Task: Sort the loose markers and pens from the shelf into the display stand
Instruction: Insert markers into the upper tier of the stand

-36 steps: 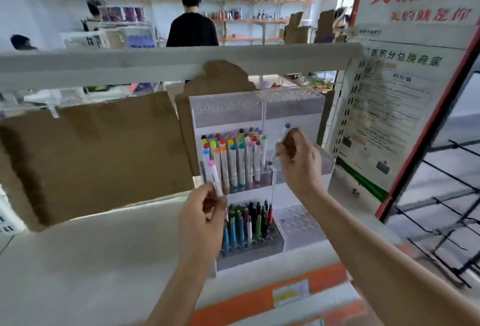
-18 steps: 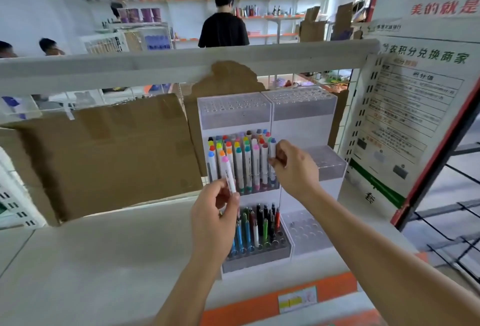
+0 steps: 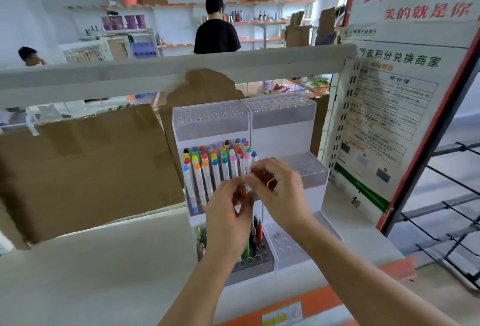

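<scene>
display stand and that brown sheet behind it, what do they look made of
Display stand: looks like frosted, translucent acrylic or plastic over white panels; light passes through the drilled top blocks. Brown sheet: cardboard by its matte tan face, torn edge and tape strips.

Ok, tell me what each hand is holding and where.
Cannot be told: the left hand and right hand meet, fingers curled, before the marker tier; any marker between them is blurred.

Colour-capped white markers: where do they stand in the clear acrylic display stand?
In the head view, the colour-capped white markers stand upright in the clear acrylic display stand's middle-left tier, just above the left hand and left of the right hand.
</scene>
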A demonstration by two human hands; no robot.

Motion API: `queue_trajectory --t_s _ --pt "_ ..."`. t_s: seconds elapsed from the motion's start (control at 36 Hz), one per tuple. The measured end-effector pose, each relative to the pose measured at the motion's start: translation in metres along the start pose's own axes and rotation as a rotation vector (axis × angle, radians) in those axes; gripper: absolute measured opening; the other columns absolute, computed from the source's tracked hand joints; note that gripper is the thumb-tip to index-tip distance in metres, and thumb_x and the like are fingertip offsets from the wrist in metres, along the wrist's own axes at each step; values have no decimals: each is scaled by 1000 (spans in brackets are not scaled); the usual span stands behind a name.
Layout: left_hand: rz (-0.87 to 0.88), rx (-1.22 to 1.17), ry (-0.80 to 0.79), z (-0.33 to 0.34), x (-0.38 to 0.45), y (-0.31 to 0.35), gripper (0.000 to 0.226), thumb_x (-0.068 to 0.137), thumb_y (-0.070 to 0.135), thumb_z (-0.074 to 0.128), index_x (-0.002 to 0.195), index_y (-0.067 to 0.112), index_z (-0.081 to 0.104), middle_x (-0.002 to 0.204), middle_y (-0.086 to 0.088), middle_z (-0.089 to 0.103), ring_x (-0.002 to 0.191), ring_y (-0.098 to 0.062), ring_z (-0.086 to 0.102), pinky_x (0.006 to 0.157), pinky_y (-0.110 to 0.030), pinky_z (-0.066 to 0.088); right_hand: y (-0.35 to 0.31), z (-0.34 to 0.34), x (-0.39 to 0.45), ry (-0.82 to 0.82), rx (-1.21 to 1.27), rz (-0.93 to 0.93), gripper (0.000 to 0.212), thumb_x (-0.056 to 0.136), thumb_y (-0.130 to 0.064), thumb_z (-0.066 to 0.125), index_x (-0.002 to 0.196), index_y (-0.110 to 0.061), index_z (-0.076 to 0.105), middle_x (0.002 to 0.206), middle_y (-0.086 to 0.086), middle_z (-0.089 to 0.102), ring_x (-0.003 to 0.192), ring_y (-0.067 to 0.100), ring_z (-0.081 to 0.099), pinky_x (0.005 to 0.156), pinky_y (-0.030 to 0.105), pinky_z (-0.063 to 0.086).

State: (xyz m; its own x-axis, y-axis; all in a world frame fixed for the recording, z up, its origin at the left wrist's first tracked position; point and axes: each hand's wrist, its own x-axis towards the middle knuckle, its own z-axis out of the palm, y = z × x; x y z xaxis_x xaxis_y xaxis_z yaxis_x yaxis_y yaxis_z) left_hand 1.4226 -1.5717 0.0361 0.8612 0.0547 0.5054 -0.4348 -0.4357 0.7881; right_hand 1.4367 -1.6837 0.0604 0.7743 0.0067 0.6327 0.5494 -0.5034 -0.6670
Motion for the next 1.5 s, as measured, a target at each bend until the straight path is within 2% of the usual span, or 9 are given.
queue_trajectory --t_s 0.17,0.33,0.42,0.56,0.67,0.83,0.97,1.22,1.5 --pt "-7 -9 69 28 0 13 19 89 7 60 96 24 62 87 6 63 78 -10 60 72 -18 49 14 -30 14 42 105 89 20 88 -11 64 74 -22 56 65 -9 59 60 4 54 56 11 40" --pt "-39 37 151 38 -6 10 22 93 11 56 93 34 58 90 11 63 83 -5 60 72 -8 43 31 -62 61 223 87 30 11 90 -9 59 83 -15 54 69 -12 59 60 2 56 58 20 44" --pt "-57 55 158 37 -8 12 29 94 14 54 91 42 54 91 18 61 86 -3 59 74 -7 43 38 -52 75 144 1 6 8 92 -9 58 89 -13 52 69 -16 53 58 -4 52 52 10 37" --pt "-85 68 131 35 -4 7 16 95 19 53 107 20 63 99 7 65 92 -4 60 78 -12 45 49 -26 78 -14 -98 -61 14 94 -10 55 88 -15 43 64 -10 47 55 4 44 51 13 35" --pt "-64 81 141 31 -3 8 15 94 19 53 105 21 64 97 9 65 91 -5 60 78 -15 47 57 -16 82 -27 -150 -79 11 94 -12 54 88 -13 46 63 -4 48 54 9 42 47 18 30" --pt "-50 84 127 28 -2 5 13 95 19 53 101 28 60 94 15 63 90 -1 58 76 -10 44 61 -7 83 -112 -234 -80 10 94 -15 54 101 -9 51 72 2 54 66 25 52 59 40 45" --pt "-57 90 127 25 -2 3 15 94 17 53 101 27 61 94 14 64 89 -1 59 75 -8 44 59 -4 85 -111 -256 0 7 95 -19 54 96 -17 48 74 3 58 68 24 54 63 44 51" --pt "-56 53 144 12 -3 0 15 94 15 54 102 24 64 90 10 64 85 -2 59 74 -9 44 65 -3 73 -235 -331 -46 16 96 -18 52 85 -17 41 67 -3 48 61 21 46 52 31 34" --pt "-66 95 163 11 -3 -4 16 94 15 54 106 18 65 91 4 66 86 -9 61 75 -12 47 61 -3 74 -255 -468 106 16 95 -24 51 86 -23 38 66 -7 43 66 20 43 46 25 20"
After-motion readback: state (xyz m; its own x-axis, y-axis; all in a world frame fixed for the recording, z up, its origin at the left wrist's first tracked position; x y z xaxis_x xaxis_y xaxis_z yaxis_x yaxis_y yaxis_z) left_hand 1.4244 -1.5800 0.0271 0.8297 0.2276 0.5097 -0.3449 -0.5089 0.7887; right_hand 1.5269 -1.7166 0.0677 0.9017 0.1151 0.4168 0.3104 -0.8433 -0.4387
